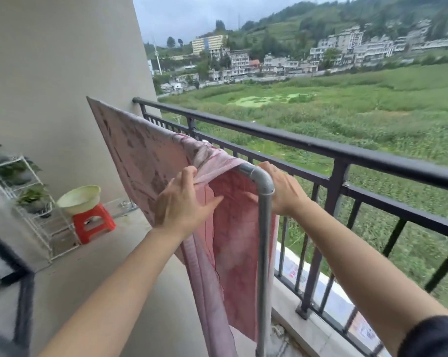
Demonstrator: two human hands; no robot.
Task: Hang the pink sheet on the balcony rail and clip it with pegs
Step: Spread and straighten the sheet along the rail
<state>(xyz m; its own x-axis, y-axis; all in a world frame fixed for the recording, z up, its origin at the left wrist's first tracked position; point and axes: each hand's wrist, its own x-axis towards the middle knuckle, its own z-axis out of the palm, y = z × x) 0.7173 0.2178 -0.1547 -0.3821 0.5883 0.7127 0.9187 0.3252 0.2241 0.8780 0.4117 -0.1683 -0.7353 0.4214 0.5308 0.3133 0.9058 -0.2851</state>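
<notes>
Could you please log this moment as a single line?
sheet: draped over grey pipe | left hand: flat on sheet | right hand: behind pipe | clipping: not seen

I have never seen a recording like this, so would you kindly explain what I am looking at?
There is no machine: a person wears a camera on the head, so this single picture looks down their own arms. The left hand lies flat against a pink sheet, which is draped over a grey pipe rack beside the black balcony railing. The right hand reaches behind the rack's corner; its fingers are partly hidden, so its grip is unclear. No pegs are visible. Further back, a basin sits on a red stool.
</notes>
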